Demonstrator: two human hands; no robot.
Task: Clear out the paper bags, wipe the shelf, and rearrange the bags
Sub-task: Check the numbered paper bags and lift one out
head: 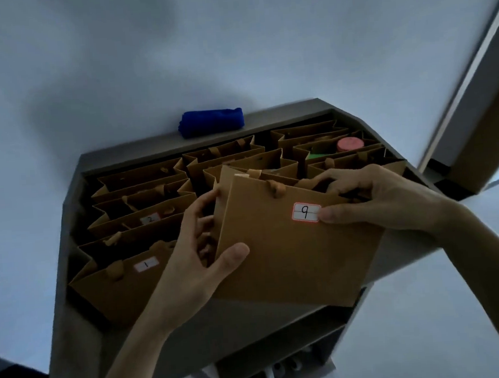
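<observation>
Views: one, head-worn, wide-angle. Position: above and in front of a grey shelf unit (81, 289), looking steeply down into its open top. Facing: toward the pale wall (232, 42) behind the unit. Range: close; the left hand (195, 269) and right hand (376, 200) fill the lower middle, forearms entering from the bottom edge. Edges bend with lens distortion. Shared coverage: none, single view.

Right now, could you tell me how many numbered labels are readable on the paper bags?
3: label 9 on the held bag, label 2 mid-left column, label 1 front-left. Others may be hidden.
</observation>
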